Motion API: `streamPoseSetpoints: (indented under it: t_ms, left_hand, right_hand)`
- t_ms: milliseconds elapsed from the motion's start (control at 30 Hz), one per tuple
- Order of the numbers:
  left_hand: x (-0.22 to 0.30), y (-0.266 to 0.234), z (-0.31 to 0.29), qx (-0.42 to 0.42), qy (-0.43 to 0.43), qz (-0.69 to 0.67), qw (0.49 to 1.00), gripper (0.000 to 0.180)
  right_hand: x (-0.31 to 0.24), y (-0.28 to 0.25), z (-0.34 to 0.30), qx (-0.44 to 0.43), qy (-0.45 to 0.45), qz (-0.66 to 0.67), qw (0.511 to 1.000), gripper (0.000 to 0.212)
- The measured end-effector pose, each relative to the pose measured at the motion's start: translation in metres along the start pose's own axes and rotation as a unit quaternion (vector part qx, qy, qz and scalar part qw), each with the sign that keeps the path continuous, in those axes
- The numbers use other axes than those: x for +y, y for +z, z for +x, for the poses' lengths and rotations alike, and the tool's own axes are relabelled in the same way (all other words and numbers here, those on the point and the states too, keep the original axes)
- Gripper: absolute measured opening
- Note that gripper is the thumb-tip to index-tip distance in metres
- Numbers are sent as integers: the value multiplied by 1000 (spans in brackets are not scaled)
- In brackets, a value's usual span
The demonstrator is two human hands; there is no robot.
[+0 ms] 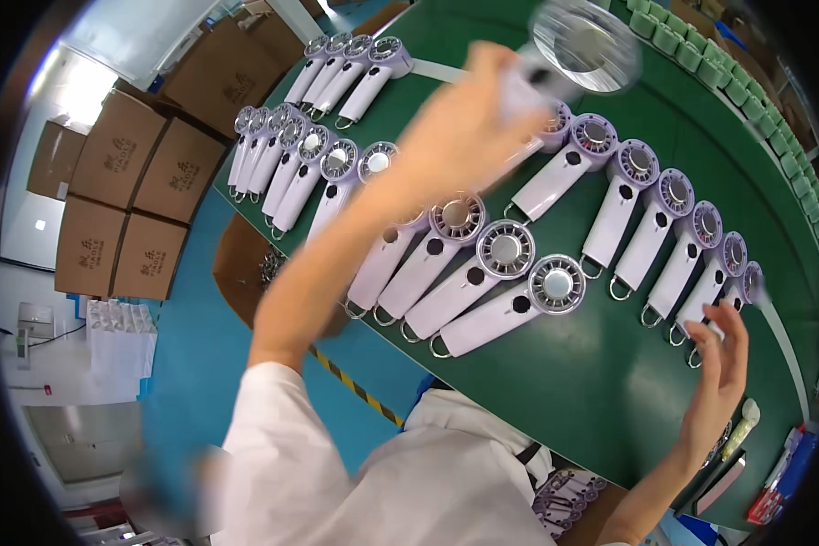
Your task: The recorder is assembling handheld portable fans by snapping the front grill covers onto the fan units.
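Note:
My left hand (460, 127), blurred by motion, is raised over the far part of the table and closed around a handheld fan (587, 50). The fan's round, shiny head points up and to the right. At the right, my right hand (719, 373) has its fingers curved and apart, with nothing visibly in them. It is beside the last of a row of white and purple handheld fans (642, 227), each with a wire loop at its handle end. More such fans (482, 282) lie below my left forearm, which hides some of them.
A green table (555, 391) carries further fans (346, 77) at the far left. Green holders (692, 55) line its far right edge. Tools and a blue and red box (783, 478) lie at the right. Cardboard boxes (123, 159) are stacked beyond the left side.

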State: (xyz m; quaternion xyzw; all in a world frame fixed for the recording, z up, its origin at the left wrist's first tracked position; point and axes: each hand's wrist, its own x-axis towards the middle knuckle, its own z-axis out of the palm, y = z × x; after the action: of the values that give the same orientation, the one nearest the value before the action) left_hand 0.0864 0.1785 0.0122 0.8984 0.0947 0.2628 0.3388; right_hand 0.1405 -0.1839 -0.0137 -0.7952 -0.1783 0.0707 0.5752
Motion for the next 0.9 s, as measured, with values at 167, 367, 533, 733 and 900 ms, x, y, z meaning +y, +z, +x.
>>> streamPoseSetpoints:
  t_ms: [167,367,533,733,900]
  left_hand:
    - [-137,-42,69,-58,-171,102,978,67]
    - [-208,-41,63,-106,-248,127,954,70]
    - [-226,-45,53,-85,-186,102,973,71]
    - [-227,-30,68,-125,-156,318,927,48]
    - [-195,-46,63,-68,-7,447,892,39]
  right_hand:
    - [17,-2,-10,29,6,13,999,43]
    - [27,-13,-18,30,29,0,999,30]
    - [32,-15,-25,11,51,25,998,30]
    - [40,-22,-36,15,78,47,996,27]
    - [54,-41,-32,41,13,-8,999,20]
